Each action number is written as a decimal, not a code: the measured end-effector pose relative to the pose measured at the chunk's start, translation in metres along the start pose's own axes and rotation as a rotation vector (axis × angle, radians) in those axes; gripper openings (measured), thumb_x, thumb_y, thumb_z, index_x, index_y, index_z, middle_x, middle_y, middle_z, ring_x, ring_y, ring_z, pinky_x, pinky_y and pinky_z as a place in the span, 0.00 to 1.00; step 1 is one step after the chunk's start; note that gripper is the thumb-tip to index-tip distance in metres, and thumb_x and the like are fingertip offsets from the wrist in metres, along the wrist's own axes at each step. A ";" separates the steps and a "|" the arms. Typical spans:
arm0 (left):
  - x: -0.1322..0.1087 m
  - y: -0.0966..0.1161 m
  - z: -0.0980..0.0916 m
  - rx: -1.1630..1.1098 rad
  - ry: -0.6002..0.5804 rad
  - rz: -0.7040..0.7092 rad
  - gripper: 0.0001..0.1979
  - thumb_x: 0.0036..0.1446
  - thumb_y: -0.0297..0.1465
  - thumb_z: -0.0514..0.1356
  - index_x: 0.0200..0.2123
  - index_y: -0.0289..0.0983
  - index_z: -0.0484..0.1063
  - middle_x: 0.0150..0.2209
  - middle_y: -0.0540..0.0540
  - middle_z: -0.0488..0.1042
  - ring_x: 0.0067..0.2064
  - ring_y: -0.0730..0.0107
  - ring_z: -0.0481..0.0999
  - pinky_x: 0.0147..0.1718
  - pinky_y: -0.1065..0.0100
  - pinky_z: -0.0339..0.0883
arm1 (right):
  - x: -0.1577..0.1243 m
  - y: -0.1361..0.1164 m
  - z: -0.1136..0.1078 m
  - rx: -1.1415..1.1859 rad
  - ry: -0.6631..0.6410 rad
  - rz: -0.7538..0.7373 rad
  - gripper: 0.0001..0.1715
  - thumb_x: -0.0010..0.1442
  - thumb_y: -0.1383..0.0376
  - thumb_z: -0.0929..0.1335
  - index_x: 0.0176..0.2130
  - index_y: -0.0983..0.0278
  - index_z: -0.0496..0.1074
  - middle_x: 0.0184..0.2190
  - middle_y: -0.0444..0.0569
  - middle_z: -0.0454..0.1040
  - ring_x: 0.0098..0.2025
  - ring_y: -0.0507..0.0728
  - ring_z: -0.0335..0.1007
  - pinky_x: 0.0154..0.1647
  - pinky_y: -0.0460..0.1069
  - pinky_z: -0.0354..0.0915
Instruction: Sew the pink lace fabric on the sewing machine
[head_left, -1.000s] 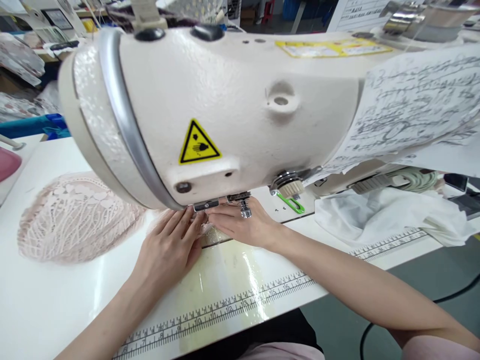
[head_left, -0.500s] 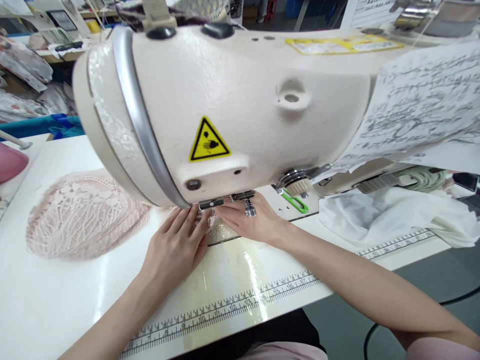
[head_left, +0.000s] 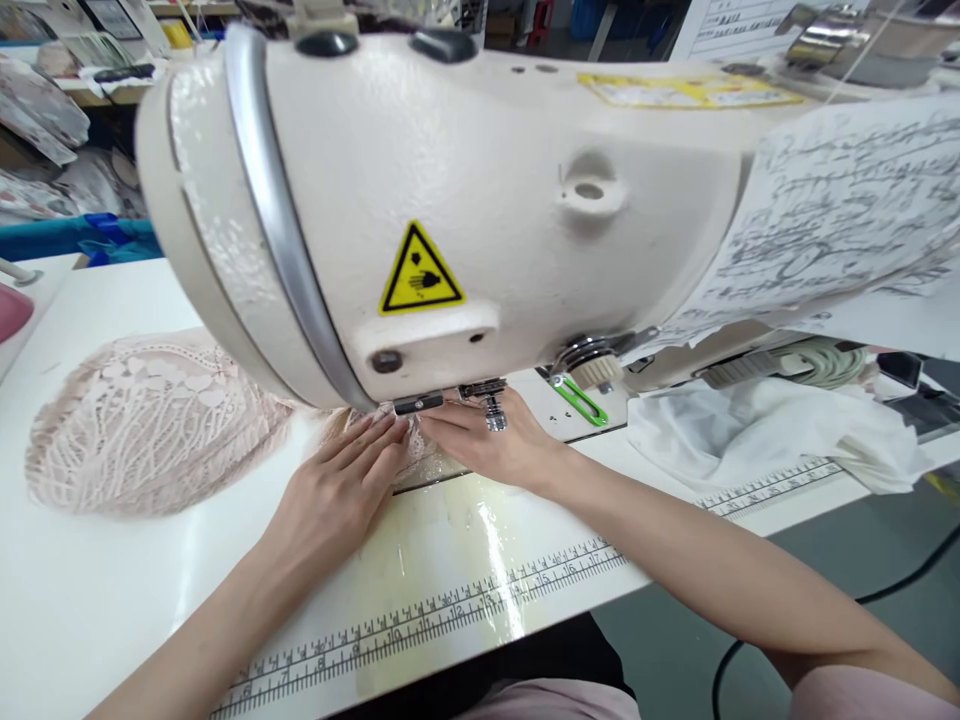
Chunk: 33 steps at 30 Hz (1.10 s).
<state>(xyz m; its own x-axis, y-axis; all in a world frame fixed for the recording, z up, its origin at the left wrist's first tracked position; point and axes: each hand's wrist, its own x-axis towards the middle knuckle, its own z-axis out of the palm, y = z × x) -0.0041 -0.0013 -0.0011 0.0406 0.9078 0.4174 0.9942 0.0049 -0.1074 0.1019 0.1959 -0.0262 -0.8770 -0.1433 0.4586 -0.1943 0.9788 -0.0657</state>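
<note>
A cream sewing machine (head_left: 480, 200) fills the upper middle, and its head hides the needle area. Beneath it lies a piece of pale pink lace (head_left: 422, 456). My left hand (head_left: 341, 475) rests flat on the left part of this lace, fingers stretched forward and fingertips partly under the machine head. My right hand (head_left: 502, 440) lies on the lace's right side, its fingers extended to the left beneath the machine; the machine's metal fittings cover some of them. Between the two hands a narrow strip of lace shows. More pale pink lace (head_left: 157, 420) is spread on the table to the left.
Green-handled thread snips (head_left: 581, 400) lie right of my right hand. White cloth (head_left: 765, 430) sits further right. A printed ruler strip (head_left: 420, 628) runs along the front of the white table (head_left: 97, 600). Handwritten paper (head_left: 840, 210) hangs on the machine's right side.
My left hand has shifted slightly left and lies flatter, its thumb closer in. The right fingers reach a little further left. The whole view has moved slightly.
</note>
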 end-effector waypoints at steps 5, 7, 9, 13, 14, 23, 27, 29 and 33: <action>0.001 -0.003 -0.003 0.034 0.004 -0.010 0.13 0.63 0.25 0.51 0.47 0.28 0.71 0.49 0.37 0.77 0.51 0.58 0.77 0.52 0.59 0.73 | -0.001 -0.014 -0.013 -0.190 0.139 -0.073 0.15 0.63 0.75 0.62 0.39 0.61 0.74 0.41 0.40 0.78 0.35 0.51 0.70 0.28 0.50 0.54; 0.000 -0.005 -0.003 0.035 -0.005 -0.018 0.14 0.62 0.24 0.51 0.47 0.27 0.71 0.49 0.37 0.77 0.50 0.58 0.77 0.51 0.58 0.73 | -0.001 -0.016 -0.013 -0.207 0.155 -0.108 0.15 0.61 0.77 0.62 0.39 0.62 0.74 0.39 0.41 0.78 0.38 0.51 0.70 0.30 0.49 0.56; -0.001 -0.007 -0.002 0.045 -0.012 -0.023 0.14 0.62 0.24 0.50 0.47 0.26 0.71 0.50 0.36 0.77 0.50 0.58 0.78 0.50 0.58 0.74 | 0.000 -0.016 -0.010 -0.206 0.179 -0.175 0.16 0.60 0.79 0.62 0.37 0.63 0.73 0.37 0.40 0.78 0.40 0.50 0.70 0.34 0.48 0.59; -0.002 -0.009 -0.001 0.063 -0.014 -0.027 0.14 0.63 0.25 0.50 0.48 0.26 0.71 0.50 0.36 0.76 0.50 0.57 0.78 0.49 0.58 0.75 | 0.002 -0.017 -0.005 -0.193 0.176 -0.241 0.13 0.62 0.77 0.62 0.38 0.64 0.73 0.34 0.42 0.77 0.41 0.50 0.69 0.37 0.48 0.62; -0.002 -0.009 -0.001 0.065 -0.016 -0.029 0.14 0.63 0.25 0.50 0.48 0.26 0.70 0.50 0.36 0.76 0.50 0.57 0.78 0.49 0.58 0.75 | 0.003 -0.019 -0.005 -0.196 0.185 -0.224 0.13 0.62 0.77 0.62 0.39 0.64 0.72 0.32 0.42 0.77 0.40 0.51 0.69 0.36 0.48 0.62; -0.003 -0.008 0.001 0.047 -0.018 -0.023 0.18 0.64 0.26 0.51 0.54 0.28 0.68 0.53 0.36 0.74 0.53 0.57 0.76 0.52 0.56 0.72 | 0.007 -0.026 -0.009 -0.116 0.176 -0.278 0.12 0.60 0.77 0.64 0.32 0.64 0.72 0.28 0.42 0.75 0.36 0.51 0.68 0.42 0.48 0.67; -0.005 -0.010 0.001 0.032 -0.020 -0.013 0.17 0.64 0.26 0.52 0.55 0.30 0.69 0.54 0.38 0.74 0.54 0.56 0.75 0.53 0.55 0.71 | 0.007 -0.026 -0.007 -0.096 0.173 -0.247 0.14 0.60 0.78 0.63 0.32 0.62 0.73 0.27 0.40 0.76 0.37 0.50 0.69 0.42 0.47 0.68; -0.007 -0.010 0.003 0.032 -0.030 -0.024 0.17 0.64 0.26 0.52 0.55 0.30 0.70 0.54 0.38 0.74 0.53 0.56 0.75 0.53 0.55 0.71 | 0.007 -0.026 -0.006 -0.089 0.178 -0.242 0.14 0.60 0.78 0.63 0.32 0.62 0.73 0.27 0.40 0.76 0.37 0.50 0.70 0.43 0.47 0.69; -0.010 -0.010 0.006 -0.008 -0.032 -0.065 0.19 0.64 0.27 0.53 0.57 0.32 0.68 0.55 0.39 0.73 0.54 0.56 0.75 0.54 0.57 0.70 | 0.006 -0.027 -0.005 -0.059 0.178 -0.215 0.14 0.60 0.78 0.63 0.33 0.63 0.73 0.27 0.40 0.76 0.37 0.50 0.71 0.43 0.47 0.69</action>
<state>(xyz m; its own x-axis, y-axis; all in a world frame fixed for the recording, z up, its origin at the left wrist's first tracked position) -0.0155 -0.0079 -0.0098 -0.0275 0.9186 0.3942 0.9954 0.0613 -0.0734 0.1035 0.1692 -0.0175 -0.7266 -0.3260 0.6048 -0.3374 0.9361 0.0992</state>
